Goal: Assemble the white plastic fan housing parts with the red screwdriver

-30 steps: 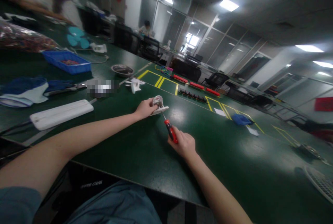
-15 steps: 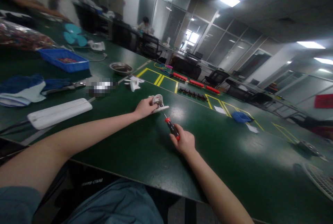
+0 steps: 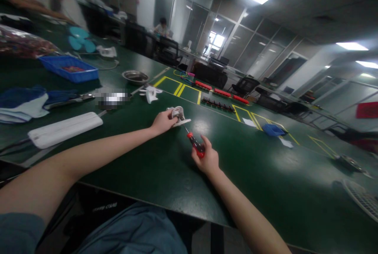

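Observation:
A small white plastic part (image 3: pixel 178 115) with a curved shell and a flat foot is gripped by my left hand (image 3: pixel 162 122), just over the green table (image 3: pixel 165 167). My right hand (image 3: pixel 207 156) holds a screwdriver (image 3: pixel 195 143) with a black and red handle. Its thin shaft points up and left, and the tip meets the underside of the white part; whether it sits on a screw is too small to see. My right index finger is lifted off the handle, while the thumb and the other fingers stay around it.
Left lie a white power strip (image 3: pixel 66 128), scissors (image 3: pixel 71 100), blue-and-white gloves (image 3: pixel 23 102), a blue tray (image 3: pixel 85 75) of small parts and a teal fan blade (image 3: pixel 80 39). Beyond my left hand are a metal bowl (image 3: pixel 135 76) and another white part (image 3: pixel 151 95). A fan grille (image 3: pixel 362 199) lies right.
My right index finger has straightened and come away from the screwdriver handle, opening that grip slightly. My left hand still holds the white part. The whole view has shifted a little.

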{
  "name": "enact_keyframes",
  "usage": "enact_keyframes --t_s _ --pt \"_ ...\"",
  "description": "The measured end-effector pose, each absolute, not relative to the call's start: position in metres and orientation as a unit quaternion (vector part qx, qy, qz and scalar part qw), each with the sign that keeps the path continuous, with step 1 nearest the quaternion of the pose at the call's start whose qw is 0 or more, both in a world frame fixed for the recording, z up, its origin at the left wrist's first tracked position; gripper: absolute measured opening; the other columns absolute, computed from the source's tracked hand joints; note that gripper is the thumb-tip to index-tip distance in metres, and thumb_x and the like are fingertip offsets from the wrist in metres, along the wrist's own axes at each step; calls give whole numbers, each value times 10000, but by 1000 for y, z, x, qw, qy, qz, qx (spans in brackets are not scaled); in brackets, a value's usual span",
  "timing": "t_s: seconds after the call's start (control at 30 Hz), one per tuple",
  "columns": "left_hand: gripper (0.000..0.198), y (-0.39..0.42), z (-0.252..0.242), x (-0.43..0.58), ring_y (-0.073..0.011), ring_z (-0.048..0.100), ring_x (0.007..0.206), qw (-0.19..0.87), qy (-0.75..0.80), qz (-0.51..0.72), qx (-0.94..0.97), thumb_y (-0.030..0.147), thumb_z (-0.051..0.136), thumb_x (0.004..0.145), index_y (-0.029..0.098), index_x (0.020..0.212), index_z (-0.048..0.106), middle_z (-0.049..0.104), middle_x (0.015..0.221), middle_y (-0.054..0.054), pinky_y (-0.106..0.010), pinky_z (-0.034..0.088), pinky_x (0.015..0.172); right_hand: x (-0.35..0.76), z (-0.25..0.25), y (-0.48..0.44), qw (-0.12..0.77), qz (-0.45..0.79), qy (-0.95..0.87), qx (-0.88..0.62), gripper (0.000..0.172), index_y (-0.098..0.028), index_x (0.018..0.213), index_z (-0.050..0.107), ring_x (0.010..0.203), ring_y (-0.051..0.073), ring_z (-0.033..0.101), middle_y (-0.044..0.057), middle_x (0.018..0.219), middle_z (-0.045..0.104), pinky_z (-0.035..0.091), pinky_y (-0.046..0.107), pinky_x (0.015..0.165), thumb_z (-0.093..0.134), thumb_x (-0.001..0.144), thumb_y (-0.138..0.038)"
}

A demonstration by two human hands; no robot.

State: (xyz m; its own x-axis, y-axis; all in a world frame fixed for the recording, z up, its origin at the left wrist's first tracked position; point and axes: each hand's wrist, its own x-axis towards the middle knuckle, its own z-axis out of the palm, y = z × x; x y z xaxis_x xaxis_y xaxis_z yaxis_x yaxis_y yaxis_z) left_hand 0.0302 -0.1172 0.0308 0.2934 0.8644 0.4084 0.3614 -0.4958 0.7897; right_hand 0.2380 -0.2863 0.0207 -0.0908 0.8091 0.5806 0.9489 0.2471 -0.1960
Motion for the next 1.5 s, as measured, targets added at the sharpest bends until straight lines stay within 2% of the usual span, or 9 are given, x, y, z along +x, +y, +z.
enact_keyframes --t_s 0.1,0.23,0.43,0.6,0.8,0.97,1.13,1.3,1.5 --pt "284 -118 31 30 -185 627 706 289 412 433 747 328 584 815 175 1029 692 706 832 -60 -292 470 669 238 21 -286 320 -98 -724 -604 674 -145 1403 334 655 165 644 63 931 659 488 243 561 572 830 -406" --pt "288 -120 32 30 -181 625 683 282 411 434 751 330 565 829 186 1043 694 705 812 -48 -287 461 648 240 20 -286 314 -58 -733 -601 621 -140 1449 252 552 138 603 31 842 656 466 234 529 463 906 -358" --pt "262 -120 33 29 -174 620 675 281 415 427 753 324 560 829 181 1003 694 698 798 -46 -283 456 630 241 19 -285 344 -59 -720 -600 701 -155 1422 303 640 151 622 54 922 634 493 247 572 587 830 -400" --pt "272 -121 34 30 -178 615 681 272 417 429 754 318 556 833 179 1024 690 696 807 -53 -292 457 640 242 17 -285 338 -51 -723 -600 627 -133 1438 274 539 132 592 13 793 627 454 223 503 495 891 -346" --pt "279 -120 34 30 -177 615 680 279 419 420 755 332 554 838 173 1022 691 697 815 -56 -291 464 646 242 20 -285 326 -72 -741 -583 674 -170 1422 317 688 165 638 61 954 638 503 257 593 578 838 -383" --pt "286 -119 33 31 -175 607 684 266 422 423 756 336 567 831 178 1034 691 691 816 -54 -297 469 664 240 21 -288 308 -51 -744 -591 630 -127 1440 280 523 133 589 0 753 635 448 224 501 477 897 -378" --pt "286 -120 33 32 -188 621 728 280 426 423 749 327 571 827 165 1032 687 701 852 -66 -301 479 692 238 21 -287 337 -71 -726 -595 680 -151 1407 342 662 155 638 52 905 646 489 233 569 591 828 -408" --pt "288 -120 35 31 -185 610 697 270 413 419 762 338 558 832 172 1026 691 696 836 -58 -297 461 655 238 20 -288 319 -48 -732 -600 648 -149 1439 301 554 135 611 17 800 648 454 219 517 529 880 -384" --pt "313 -120 40 31 -179 601 698 280 419 394 769 337 567 825 169 1066 677 693 846 -57 -295 457 657 237 21 -287 334 -66 -728 -595 674 -171 1424 324 673 162 642 49 919 649 502 253 581 570 827 -368"
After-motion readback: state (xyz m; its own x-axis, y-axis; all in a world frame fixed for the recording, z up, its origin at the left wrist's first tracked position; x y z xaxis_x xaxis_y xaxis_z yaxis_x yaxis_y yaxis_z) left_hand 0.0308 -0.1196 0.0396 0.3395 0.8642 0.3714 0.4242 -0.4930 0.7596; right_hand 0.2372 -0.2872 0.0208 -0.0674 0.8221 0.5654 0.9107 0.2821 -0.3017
